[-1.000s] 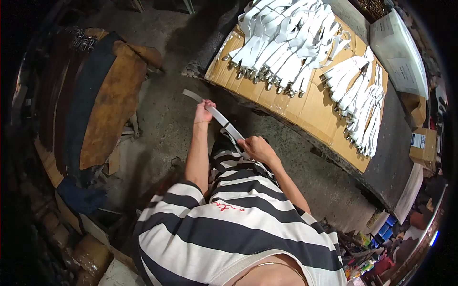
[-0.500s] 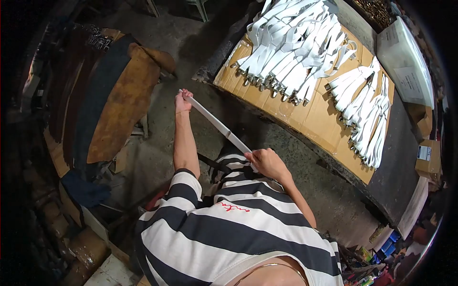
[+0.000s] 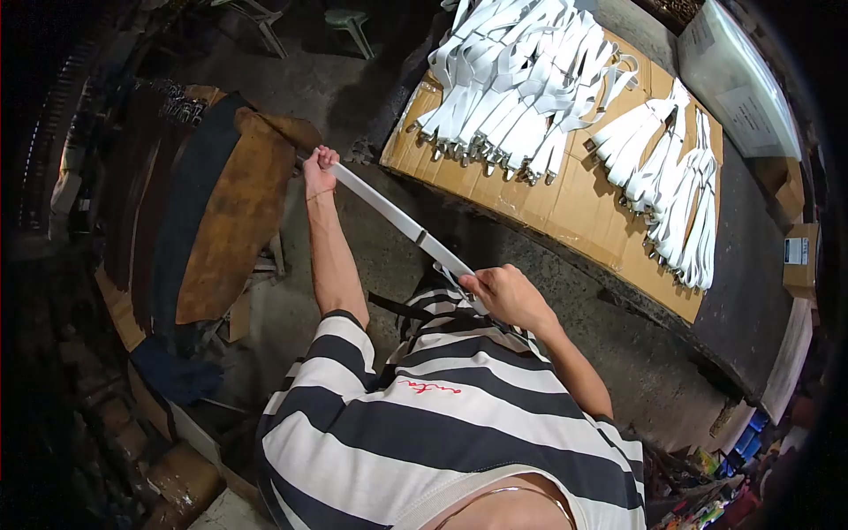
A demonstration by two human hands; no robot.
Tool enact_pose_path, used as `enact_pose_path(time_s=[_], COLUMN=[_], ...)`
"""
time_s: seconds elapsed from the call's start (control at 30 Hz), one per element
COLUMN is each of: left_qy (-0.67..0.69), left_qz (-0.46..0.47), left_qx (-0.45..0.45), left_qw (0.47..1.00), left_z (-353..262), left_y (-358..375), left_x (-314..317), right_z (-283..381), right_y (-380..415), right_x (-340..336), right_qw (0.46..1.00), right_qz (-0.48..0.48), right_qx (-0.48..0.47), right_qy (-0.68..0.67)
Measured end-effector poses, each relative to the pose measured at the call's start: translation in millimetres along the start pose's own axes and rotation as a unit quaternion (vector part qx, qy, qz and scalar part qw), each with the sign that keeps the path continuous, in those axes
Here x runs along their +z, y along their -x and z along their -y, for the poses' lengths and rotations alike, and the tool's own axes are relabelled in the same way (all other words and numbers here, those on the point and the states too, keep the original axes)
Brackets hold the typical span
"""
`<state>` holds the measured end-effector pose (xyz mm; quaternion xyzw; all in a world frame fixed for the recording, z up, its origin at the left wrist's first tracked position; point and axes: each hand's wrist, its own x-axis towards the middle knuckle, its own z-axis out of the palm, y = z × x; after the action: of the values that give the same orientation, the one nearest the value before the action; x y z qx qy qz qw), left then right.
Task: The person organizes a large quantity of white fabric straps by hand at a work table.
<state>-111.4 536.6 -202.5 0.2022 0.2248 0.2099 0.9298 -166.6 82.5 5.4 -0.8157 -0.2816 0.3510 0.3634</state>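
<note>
A white strap (image 3: 380, 205) with a small metal slider is stretched diagonally in front of the striped shirt. Its far upper end is in my left hand (image 3: 321, 170), whose fingers are closed round it. My right hand (image 3: 508, 296) grips the strap lower down, near the waist, with the thumb along it. A short loose piece of strap and a bit of metal show beside the right fingers. Many white straps with metal clips (image 3: 503, 97) lie on the cardboard-covered table (image 3: 530, 208), and smaller strap bundles (image 3: 667, 190) lie to their right.
Brown and dark leather pieces (image 3: 234, 212) hang over a stand at the left. A clear plastic-wrapped bin (image 3: 742, 84) and a small carton (image 3: 799, 261) are at the right. A stool (image 3: 351, 31) stands at the top. Dark blue cloth (image 3: 177, 367) lies lower left.
The view has shifted somewhat. My left hand has moved slightly up and left and my right hand slightly right, with the strap still stretched between them. A loose strap piece now shows by my right hand.
</note>
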Motion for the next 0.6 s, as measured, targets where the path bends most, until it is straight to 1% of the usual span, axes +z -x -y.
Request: enact_pose_path(time_s=[0.17,0.2,0.23,0.3,0.33,0.37,0.43,0.5,0.57,0.6], left_qy=[0.031,0.030,0.027,0.023,0.034,0.031,0.018,-0.008,0.003,-0.022], left_qz=[-0.008,0.027,0.029,-0.027,0.013,0.019,-0.015,-0.010,-0.051,-0.050], left_qx=[-0.007,-0.015,-0.017,0.020,0.012,0.015,0.061,0.070,0.071,0.085], left_qw=[0.999,0.999,0.999,0.999,0.999,0.999,0.998,0.997,0.996,0.995], left_z=[-15.6,-21.0,-20.2,-24.1,-28.4,-32.2,-36.9,-49.9,-66.9,-75.7], left_y=[-3.1,-2.9,2.6,17.6,19.3,19.9,22.2,13.1,6.5,3.6], left_x=[20.5,21.5,30.1,57.2,58.5,61.1,68.7,71.9,79.6,82.4], right_z=[1.6,1.7,0.9,-5.4,-8.0,-9.8,-13.2,-14.0,-16.6,-20.6], right_y=[9.8,12.5,15.9,20.3,21.9,24.2,31.4,42.7,58.6,69.5], right_x=[-2.2,-3.3,-3.6,-2.4,-3.4,-6.3,-11.9,-17.4,-21.3,-26.1], right_qw=[1.000,1.000,1.000,0.999,0.998,0.998,0.996,0.995,0.992,0.988], right_qz=[-0.013,-0.009,-0.006,-0.009,-0.008,-0.013,0.002,-0.007,-0.032,-0.040], right_qx=[-0.011,-0.013,-0.014,-0.018,-0.021,-0.027,-0.012,-0.017,-0.078,-0.108], right_qy=[-0.020,-0.022,-0.025,-0.044,-0.061,-0.062,-0.092,-0.098,-0.088,-0.098])
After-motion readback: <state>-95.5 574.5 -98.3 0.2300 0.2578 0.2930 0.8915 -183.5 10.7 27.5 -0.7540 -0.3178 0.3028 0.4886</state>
